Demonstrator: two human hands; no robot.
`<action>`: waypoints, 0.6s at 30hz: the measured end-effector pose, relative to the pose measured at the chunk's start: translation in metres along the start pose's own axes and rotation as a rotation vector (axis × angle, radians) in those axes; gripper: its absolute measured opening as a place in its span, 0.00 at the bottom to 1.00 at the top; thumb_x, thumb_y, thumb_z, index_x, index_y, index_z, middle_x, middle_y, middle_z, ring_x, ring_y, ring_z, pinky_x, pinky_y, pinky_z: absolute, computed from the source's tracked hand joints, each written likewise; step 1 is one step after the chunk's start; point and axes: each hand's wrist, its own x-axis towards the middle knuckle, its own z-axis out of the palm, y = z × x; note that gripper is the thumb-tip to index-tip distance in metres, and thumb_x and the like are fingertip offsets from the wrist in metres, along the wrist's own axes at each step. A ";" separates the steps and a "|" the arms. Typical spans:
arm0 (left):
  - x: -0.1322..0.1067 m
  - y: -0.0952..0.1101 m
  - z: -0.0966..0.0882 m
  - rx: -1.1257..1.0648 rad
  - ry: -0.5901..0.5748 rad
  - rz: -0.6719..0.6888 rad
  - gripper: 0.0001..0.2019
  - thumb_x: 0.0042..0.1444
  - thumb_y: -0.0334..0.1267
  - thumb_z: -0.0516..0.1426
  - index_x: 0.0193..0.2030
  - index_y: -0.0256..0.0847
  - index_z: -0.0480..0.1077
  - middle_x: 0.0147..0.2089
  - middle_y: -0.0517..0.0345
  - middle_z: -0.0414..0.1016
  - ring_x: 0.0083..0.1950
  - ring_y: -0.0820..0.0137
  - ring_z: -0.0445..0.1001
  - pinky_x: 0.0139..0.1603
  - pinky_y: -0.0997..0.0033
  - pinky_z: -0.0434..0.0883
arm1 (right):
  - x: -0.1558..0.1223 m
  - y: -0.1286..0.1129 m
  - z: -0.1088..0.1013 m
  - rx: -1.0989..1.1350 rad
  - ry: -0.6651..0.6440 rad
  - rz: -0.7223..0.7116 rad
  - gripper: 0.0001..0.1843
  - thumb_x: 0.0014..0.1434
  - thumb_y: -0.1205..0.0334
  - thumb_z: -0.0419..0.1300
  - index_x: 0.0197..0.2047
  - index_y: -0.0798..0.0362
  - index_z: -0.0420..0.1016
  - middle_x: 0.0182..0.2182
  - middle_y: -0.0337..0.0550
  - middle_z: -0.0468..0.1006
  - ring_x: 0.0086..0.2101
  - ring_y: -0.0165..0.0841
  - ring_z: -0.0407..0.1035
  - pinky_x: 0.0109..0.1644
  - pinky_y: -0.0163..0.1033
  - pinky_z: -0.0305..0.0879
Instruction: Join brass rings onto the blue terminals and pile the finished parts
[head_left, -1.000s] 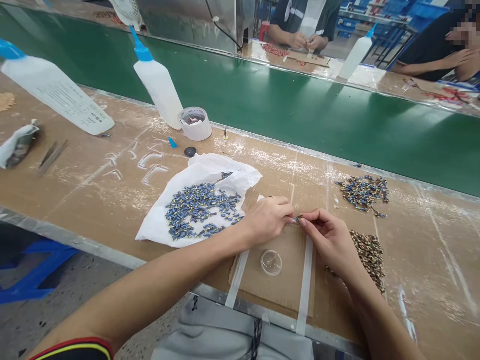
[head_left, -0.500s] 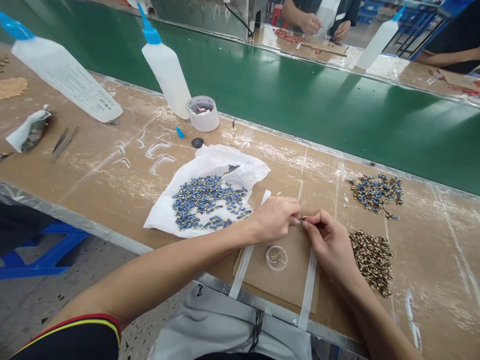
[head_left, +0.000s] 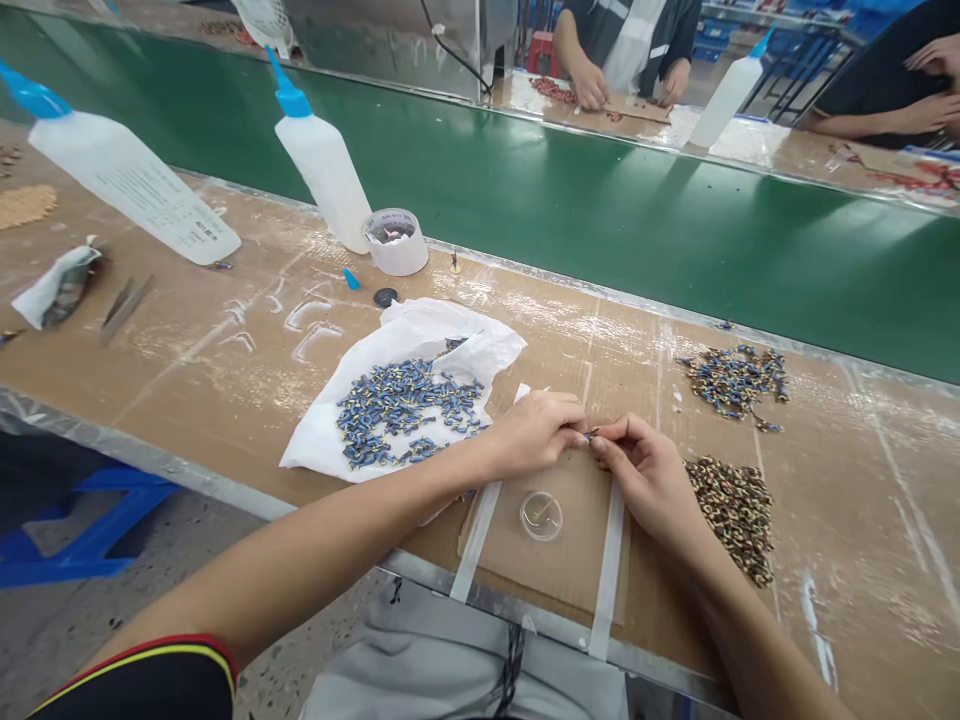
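A: What's pinched there?
B: A tiny bluish part [head_left: 591,435], held between the fingertips of the left hand [head_left: 536,432] and right hand [head_left: 645,475], above the cardboard pad [head_left: 555,565] by the tabletop's front edge.
A: How would it handle?
B: Probably light, stiff and easily dropped; each of the 2 hands should nip an end.

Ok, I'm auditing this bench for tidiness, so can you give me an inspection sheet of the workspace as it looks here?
Surface: cardboard-covered bench, smeared with white residue.
Job's things: small part; blue parts on white sheet; blue pile and brown pile at right; clear dish.
Clutter: squeeze bottle, second squeeze bottle, tape roll, tweezers.
Grippers: left hand and right hand both pinch the small part.
Cables: black cable beyond the belt.
Surroundings: green conveyor belt; another person's hands working across it.
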 end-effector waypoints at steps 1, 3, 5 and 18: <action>0.001 -0.001 -0.001 -0.002 0.005 0.005 0.06 0.59 0.28 0.56 0.31 0.35 0.69 0.31 0.58 0.70 0.35 0.71 0.67 0.36 0.73 0.61 | 0.001 -0.001 -0.001 0.036 0.001 0.021 0.09 0.62 0.56 0.60 0.35 0.52 0.70 0.28 0.38 0.72 0.29 0.30 0.66 0.34 0.36 0.63; 0.003 -0.002 -0.004 -0.006 0.008 0.011 0.05 0.61 0.30 0.56 0.33 0.35 0.70 0.33 0.57 0.71 0.35 0.71 0.68 0.37 0.73 0.61 | 0.002 -0.002 -0.002 0.095 0.018 0.053 0.09 0.61 0.55 0.62 0.35 0.52 0.71 0.29 0.39 0.74 0.30 0.30 0.68 0.36 0.36 0.65; 0.004 -0.002 -0.006 -0.002 0.000 0.011 0.05 0.61 0.32 0.56 0.35 0.35 0.71 0.33 0.57 0.71 0.36 0.71 0.69 0.38 0.73 0.62 | 0.002 -0.002 -0.002 0.135 0.046 0.076 0.10 0.60 0.54 0.63 0.36 0.52 0.72 0.30 0.39 0.75 0.31 0.30 0.69 0.37 0.36 0.67; 0.002 0.001 -0.015 -0.128 -0.116 -0.068 0.11 0.65 0.36 0.50 0.33 0.36 0.69 0.30 0.61 0.69 0.33 0.72 0.66 0.35 0.74 0.60 | 0.003 -0.008 -0.009 -0.075 0.010 -0.228 0.10 0.65 0.60 0.57 0.50 0.48 0.72 0.47 0.47 0.75 0.47 0.37 0.71 0.48 0.44 0.70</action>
